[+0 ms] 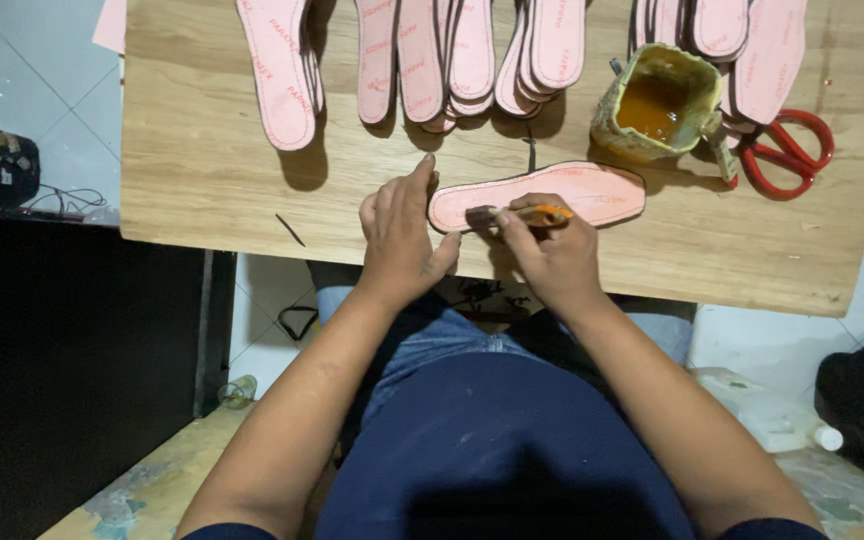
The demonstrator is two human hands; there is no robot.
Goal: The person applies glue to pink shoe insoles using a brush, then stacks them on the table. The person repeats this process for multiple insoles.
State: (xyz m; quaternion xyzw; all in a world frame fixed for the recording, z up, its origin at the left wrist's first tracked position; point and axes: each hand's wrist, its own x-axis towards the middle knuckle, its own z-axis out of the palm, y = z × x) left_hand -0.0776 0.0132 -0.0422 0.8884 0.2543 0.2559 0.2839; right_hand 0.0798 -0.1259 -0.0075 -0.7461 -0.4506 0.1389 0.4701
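I see pink shoe insole (552,194) lying flat on wooden board, near edge, centre of scene, long axis running left to right. Dark thin outline around its edge. Left rounded end sits under my left hand (399,235), fingers pressing flat on it. My right hand (552,255) grips small brush (527,213) with orange handle, held almost level, dark tip touching insole's left part. Insole's right end reaches just beside glue pot, not touching that I can tell.
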